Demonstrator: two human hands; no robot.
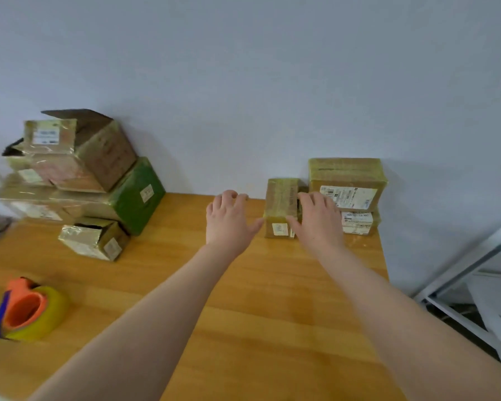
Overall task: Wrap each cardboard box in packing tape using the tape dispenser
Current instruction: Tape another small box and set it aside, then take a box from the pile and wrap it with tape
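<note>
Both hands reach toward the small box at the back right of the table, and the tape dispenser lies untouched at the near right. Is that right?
Not quite. The head view shows the tape dispenser lying untouched at the near left of the table, not the near right. The left hand and right hand do reach toward the small box at the back right.

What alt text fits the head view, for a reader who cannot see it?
A person's right hand touches a small taped box at the back of a wooden table, the left hand open beside it. Other boxes stand either side; a tape dispenser lies front left.
</note>
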